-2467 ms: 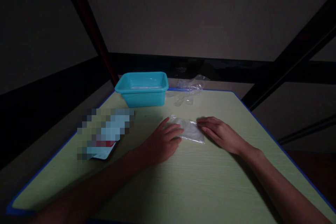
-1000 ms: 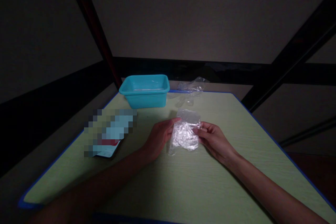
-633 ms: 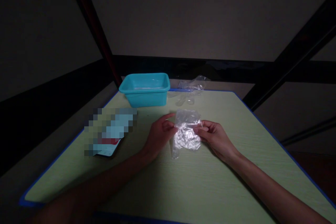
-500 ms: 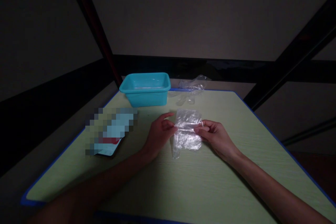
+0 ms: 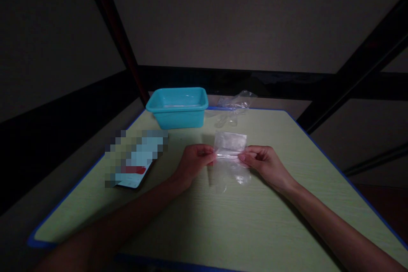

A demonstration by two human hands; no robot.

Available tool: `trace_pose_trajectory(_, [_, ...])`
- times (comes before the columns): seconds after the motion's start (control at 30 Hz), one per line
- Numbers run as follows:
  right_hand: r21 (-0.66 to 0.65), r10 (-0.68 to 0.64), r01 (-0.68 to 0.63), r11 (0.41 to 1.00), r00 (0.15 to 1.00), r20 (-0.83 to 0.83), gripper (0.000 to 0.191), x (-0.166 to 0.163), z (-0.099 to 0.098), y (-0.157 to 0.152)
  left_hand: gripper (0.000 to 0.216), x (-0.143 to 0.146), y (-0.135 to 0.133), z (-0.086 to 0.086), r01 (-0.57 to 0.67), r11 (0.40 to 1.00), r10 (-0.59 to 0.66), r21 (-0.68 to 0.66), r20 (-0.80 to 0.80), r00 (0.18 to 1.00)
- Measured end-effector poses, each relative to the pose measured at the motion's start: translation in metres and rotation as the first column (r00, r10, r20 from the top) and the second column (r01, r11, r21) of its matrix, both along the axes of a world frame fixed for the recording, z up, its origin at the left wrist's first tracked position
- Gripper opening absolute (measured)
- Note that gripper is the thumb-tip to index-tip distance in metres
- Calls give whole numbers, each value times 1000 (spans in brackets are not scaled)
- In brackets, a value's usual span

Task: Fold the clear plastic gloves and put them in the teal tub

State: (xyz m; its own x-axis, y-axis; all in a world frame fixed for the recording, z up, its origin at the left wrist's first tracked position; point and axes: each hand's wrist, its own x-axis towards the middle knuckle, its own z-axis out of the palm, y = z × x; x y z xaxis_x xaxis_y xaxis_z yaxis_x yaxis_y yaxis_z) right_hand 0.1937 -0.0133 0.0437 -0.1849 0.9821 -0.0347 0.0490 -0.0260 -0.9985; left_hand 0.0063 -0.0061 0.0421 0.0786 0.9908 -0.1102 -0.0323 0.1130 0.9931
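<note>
Between my two hands is a clear plastic bag (image 5: pixel 230 141), stretched flat, with a folded crease running across its middle. My left hand (image 5: pixel 196 160) pinches the bag's left edge at the crease between thumb and fingers. The right edge is pinched in the same way by my right hand (image 5: pixel 262 160). Above the crease the plastic looks smooth and whitish; the lower part hangs thin and see-through over the table. Whether anything lies inside the bag I cannot tell.
A turquoise plastic basin (image 5: pixel 180 120) stands at the back left of the pale green table (image 5: pixel 204 229), which has a blue edge. Crumpled clear plastic (image 5: pixel 234 104) lies at the back edge. On the left rests a phone (image 5: pixel 135 178), partly blurred out.
My left fingers have closed onto the bag's left edge. The bag is now pulled taut along the crease, its upper part smoother and its lower part hanging looser.
</note>
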Motion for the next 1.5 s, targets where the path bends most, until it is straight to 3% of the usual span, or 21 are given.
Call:
trace_pose_trajectory(0.27, [97,13,-11,995,1000,-23,9,8,-7,5,13,-1,1,5,28,997,-27,68,-20,999])
trace_pose_trajectory(0.43, [139,46,-38,990,997,-59,11,9,-7,5,14,-4,0,3,54,974,-57,221,11,998])
trace_pose_trajectory(0.57, [186,33,-27,982,999,-28,13,9,-5,3,9,-4,0,1,65,963,-71,261,16,997])
trace_pose_trajectory(0.63, [214,20,-14,977,999,-25,13,10,-4,3,3,-3,0,0,43,977,-58,209,62,996])
trace_pose_trajectory(0.77, [283,-40,40,958,999,-5,16,9,-3,1,28,-1,1,-2,-12,1000,6,20,262,965])
trace_pose_trajectory(0.9, [368,-93,83,926,996,8,20,7,-2,-1,27,0,4,-4,41,992,14,-123,415,910])
trace_pose_trajectory(1.07, [414,-104,89,906,994,15,21,5,0,-4,30,3,2,-2,55,988,5,-142,391,920])
trace_pose_trajectory(1.23, [373,-97,89,924,995,2,16,3,-1,-4,28,5,-2,-3,42,992,-4,-117,309,951])
trace_pose_trajectory(1.37, [227,-71,98,969,990,-123,18,6,-1,-3,21,3,-1,-4,46,996,-31,-70,211,977])
trace_pose_trajectory(1.5, [65,52,-42,997,984,-173,21,9,2,-1,17,2,-3,-1,124,992,-123,-6,38,992])
